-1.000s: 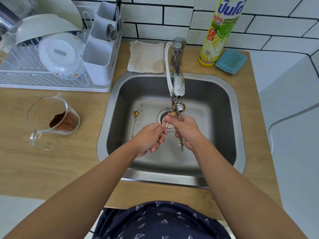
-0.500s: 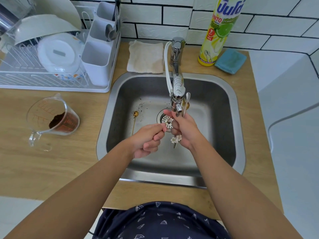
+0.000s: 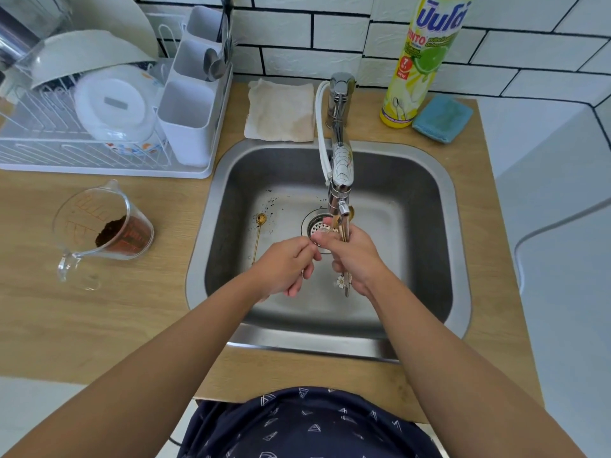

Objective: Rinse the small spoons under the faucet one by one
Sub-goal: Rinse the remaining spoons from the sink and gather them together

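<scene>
Here my right hand (image 3: pixel 358 256) curls round a small bundle of spoons (image 3: pixel 345 233), held right under the faucet (image 3: pixel 340 180) nozzle over the drain strainer (image 3: pixel 314 228). Their long axis runs away from me: bowls point up toward the spout, handle ends stick out below my palm, one tipped with a little white flower (image 3: pixel 341 281). My left hand (image 3: pixel 286 267) sits just beside the right, fingers curled, fingertips touching the right thumb; whether it pinches anything I cannot tell. One more gold spoon (image 3: pixel 259 233) lies flat on the sink (image 3: pixel 429 259) floor to the left, bowl away from me, handle toward me, with dark specks near it. On the counter left stands a measuring cup (image 3: pixel 105 226) holding brown powder, behind it a dish rack (image 3: pixel 109 104). Behind the sink lie a folded cloth (image 3: pixel 281 110), a dish soap bottle (image 3: pixel 423 57) and a blue sponge (image 3: pixel 443 118).
</scene>
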`<act>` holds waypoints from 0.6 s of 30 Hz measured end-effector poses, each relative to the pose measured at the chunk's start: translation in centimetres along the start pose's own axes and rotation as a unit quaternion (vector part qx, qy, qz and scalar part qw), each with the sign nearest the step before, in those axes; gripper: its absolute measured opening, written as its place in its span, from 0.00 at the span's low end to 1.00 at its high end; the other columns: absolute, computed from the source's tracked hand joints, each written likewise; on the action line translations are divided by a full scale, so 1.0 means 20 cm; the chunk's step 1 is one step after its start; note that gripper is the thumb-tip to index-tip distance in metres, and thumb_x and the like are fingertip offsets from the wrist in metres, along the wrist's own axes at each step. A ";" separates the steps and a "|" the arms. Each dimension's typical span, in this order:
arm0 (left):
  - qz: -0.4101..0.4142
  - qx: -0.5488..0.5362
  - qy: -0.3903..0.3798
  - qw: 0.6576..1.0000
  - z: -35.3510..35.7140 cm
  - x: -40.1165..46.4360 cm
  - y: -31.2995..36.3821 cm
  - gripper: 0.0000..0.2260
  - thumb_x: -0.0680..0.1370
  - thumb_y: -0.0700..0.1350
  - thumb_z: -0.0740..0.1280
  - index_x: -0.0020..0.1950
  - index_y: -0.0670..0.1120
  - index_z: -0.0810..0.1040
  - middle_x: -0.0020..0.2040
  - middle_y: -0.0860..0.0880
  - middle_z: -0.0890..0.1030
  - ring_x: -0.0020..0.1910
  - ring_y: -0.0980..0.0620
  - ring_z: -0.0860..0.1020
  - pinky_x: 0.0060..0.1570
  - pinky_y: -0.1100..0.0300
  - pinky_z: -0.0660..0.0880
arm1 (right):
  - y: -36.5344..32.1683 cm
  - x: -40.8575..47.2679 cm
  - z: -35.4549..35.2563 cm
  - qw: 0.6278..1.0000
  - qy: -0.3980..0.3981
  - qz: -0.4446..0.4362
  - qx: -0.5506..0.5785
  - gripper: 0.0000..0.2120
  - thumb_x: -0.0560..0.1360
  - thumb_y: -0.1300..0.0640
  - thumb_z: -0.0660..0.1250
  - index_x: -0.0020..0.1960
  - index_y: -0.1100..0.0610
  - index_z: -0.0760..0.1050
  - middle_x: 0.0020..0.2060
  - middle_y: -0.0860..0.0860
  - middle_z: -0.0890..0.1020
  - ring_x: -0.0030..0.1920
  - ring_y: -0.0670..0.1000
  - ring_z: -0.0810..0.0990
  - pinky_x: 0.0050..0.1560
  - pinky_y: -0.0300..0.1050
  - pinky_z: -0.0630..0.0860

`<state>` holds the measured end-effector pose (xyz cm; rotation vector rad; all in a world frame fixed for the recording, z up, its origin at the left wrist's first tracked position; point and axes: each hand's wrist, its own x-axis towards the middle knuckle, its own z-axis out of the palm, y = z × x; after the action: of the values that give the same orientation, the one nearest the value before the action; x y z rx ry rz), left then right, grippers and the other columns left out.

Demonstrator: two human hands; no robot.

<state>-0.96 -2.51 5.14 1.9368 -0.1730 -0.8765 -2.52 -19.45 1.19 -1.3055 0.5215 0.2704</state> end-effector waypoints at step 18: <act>-0.010 -0.013 0.006 1.000 0.00 -0.01 0.02 0.13 0.85 0.45 0.55 0.50 0.43 0.77 0.29 0.52 0.76 0.18 0.52 0.68 0.19 0.61 0.65 | -0.03 0.06 -0.01 0.989 0.106 -0.054 -0.087 0.07 0.81 0.50 0.68 0.47 0.52 0.81 0.39 0.50 0.86 0.25 0.40 0.70 0.24 0.35 0.66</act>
<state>-1.02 -2.61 5.59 1.9211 -0.1357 -0.8765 -1.28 -19.99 1.13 -1.5365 0.6137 0.0880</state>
